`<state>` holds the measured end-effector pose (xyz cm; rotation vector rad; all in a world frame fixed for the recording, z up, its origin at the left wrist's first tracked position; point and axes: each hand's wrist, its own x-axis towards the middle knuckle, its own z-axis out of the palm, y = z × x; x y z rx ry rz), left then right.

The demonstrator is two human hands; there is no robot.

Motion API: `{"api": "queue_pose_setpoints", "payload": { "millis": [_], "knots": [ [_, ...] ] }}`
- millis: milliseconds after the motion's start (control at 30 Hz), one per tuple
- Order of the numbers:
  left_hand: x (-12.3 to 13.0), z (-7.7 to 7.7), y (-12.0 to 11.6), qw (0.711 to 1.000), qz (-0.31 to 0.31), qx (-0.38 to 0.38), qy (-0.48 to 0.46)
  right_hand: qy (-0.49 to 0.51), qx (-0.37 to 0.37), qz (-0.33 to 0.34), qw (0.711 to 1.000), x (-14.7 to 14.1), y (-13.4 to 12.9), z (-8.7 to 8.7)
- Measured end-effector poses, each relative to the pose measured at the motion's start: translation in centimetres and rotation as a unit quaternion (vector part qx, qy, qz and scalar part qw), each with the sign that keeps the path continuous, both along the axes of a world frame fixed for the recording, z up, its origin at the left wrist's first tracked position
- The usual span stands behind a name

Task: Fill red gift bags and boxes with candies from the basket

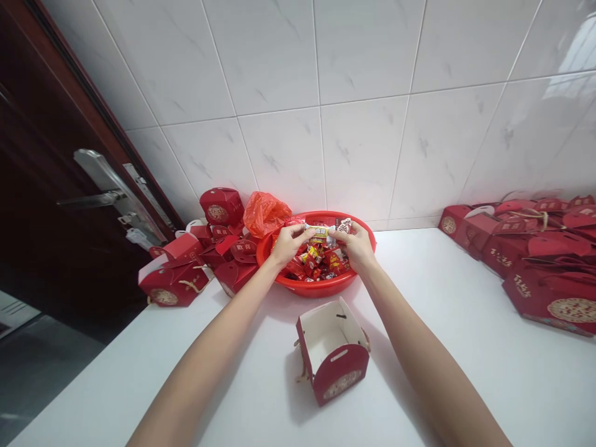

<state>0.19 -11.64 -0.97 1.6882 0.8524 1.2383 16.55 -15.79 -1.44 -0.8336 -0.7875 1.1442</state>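
Over the red plastic basket my left hand and my right hand are both closed in a pinch. Between their fingertips lies a white-and-yellow wrapped candy. A second white wrapper with red print shows at my right fingers, and a red wrapper is by my left fingers. Just how many candies each hand holds is hidden. Below the hands, red wrapped candies fill the basket. Nearer to me stands a red gift box, its top open, its white inside bare and rope handles on its sides.
Several closed red gift boxes crowd the left side by the door. An orange-red plastic bag rests behind the basket's left edge. More red boxes are piled at the right, against the tiled wall.
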Motion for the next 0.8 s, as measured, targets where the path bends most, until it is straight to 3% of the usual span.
{"api": "queue_pose_setpoints", "payload": {
  "millis": [300, 600, 800],
  "knots": [
    [-0.23, 0.01, 0.13, 0.999, -0.007, 0.021, 0.027, -0.009, -0.004, -0.007, 1.000, 0.03, -0.28, 0.27],
    [-0.21, -0.10, 0.33, 0.999, 0.011, -0.035, -0.004, -0.009, -0.002, 0.002, 1.000, -0.05, -0.33, 0.33],
    [-0.10, -0.05, 0.17, 1.000, -0.002, -0.020, 0.000, -0.005, 0.002, -0.001, 1.000, 0.00, -0.18, 0.18]
  ]
}}
